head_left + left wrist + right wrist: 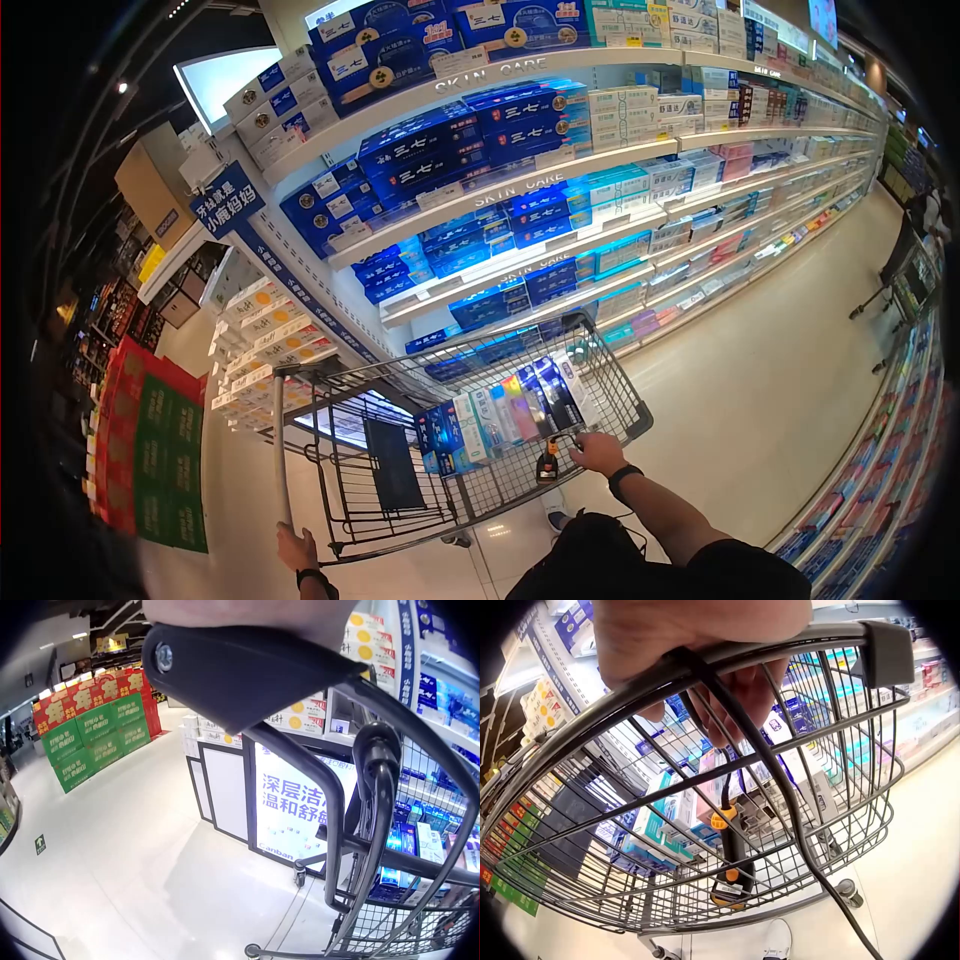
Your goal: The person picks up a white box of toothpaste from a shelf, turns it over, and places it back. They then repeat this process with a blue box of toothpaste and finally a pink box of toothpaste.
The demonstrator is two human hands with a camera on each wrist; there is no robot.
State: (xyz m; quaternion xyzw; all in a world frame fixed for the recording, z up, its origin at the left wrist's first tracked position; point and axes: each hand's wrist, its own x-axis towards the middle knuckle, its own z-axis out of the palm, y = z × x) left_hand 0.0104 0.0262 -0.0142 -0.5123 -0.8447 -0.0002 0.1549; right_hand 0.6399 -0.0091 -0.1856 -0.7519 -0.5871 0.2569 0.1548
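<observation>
A wire shopping cart stands in front of the person, with a row of toothpaste-like boxes in its basket. The left hand grips the near end of the cart's handle; in the left wrist view part of that hand lies over the black handle end. Curled over the basket's rim is the right hand, its fingers hanging inside the wires in the right wrist view. Just below it hangs a black and orange device, also seen in the right wrist view, with a black cable.
Shelves of blue and white boxes run along the far side of the cart. Red and green stacked cartons stand at the left, a lit display panel beside the cart. Another cart and low shelving are at the right.
</observation>
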